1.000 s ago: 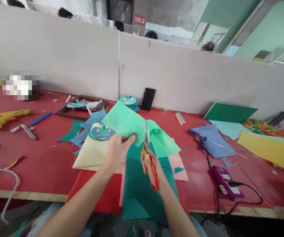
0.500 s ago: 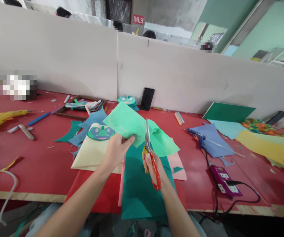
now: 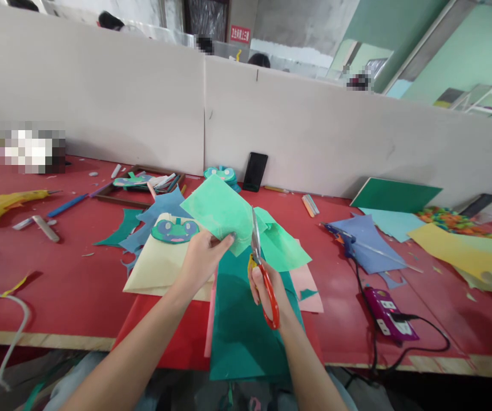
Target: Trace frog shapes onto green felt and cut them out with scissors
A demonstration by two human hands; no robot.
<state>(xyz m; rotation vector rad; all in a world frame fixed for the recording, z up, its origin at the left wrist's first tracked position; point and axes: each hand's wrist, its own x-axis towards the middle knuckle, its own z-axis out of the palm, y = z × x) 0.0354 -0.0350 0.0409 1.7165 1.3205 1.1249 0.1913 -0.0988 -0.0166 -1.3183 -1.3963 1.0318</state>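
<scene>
My left hand [image 3: 206,252] pinches a light green felt sheet [image 3: 218,208] between thumb and fingers, held above the table. My right hand [image 3: 267,285] grips a pair of scissors [image 3: 270,297] with red and yellow handles, blades pointing up and away from me. The blades lie at the sheet's right edge and look nearly closed. Just right of them is another light green felt part [image 3: 284,245]; whether it is joined to the sheet I cannot tell. Beneath my hands lies a dark green felt sheet [image 3: 246,337]. A frog-like felt face [image 3: 175,229] rests on cream felt [image 3: 160,271] by my left hand.
On the red table, a yellow glue gun [image 3: 10,205] lies far left and a blue glue gun [image 3: 344,238] right. A purple power strip [image 3: 389,317] with cables sits near the front edge. A phone [image 3: 255,171] leans on the white partition [image 3: 314,131]. Pink felt [image 3: 308,282] lies underneath.
My hands, the scissors and the green felt are almost unmoved. At the far right, the yellow felt has shifted slightly, with a hand near its edge.
</scene>
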